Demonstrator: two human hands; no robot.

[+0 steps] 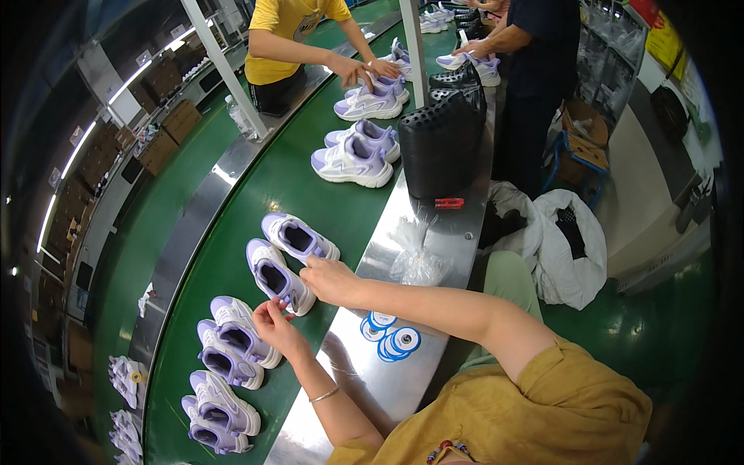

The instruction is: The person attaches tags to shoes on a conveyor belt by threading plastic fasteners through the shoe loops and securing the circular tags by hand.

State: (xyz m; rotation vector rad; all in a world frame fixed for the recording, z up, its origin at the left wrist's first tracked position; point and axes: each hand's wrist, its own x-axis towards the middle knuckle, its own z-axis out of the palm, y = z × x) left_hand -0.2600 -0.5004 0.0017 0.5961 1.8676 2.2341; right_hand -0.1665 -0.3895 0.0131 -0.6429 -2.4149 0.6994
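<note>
A pair of white and lilac sneakers stands on the green conveyor belt before me, a nearer sneaker [271, 273] and a farther sneaker [297, 237] side by side, heels toward me. At the nearer sneaker's heel, my left hand [280, 328] has its thumb and finger pinched together; whatever lies between them is too small to name. My right hand [332, 281] is closed beside the heels of both sneakers, its fingertips partly hidden. Round blue-and-white tags [391, 338] lie on the metal ledge [353, 353] below my right forearm.
More sneaker pairs [232, 341] line the belt at lower left and farther up [353, 159]. A clear plastic bundle [418, 256], a red tool [449, 203] and a black bin [442, 147] occupy the ledge. Two co-workers handle sneakers at the far end. White sacks [570, 248] stand right.
</note>
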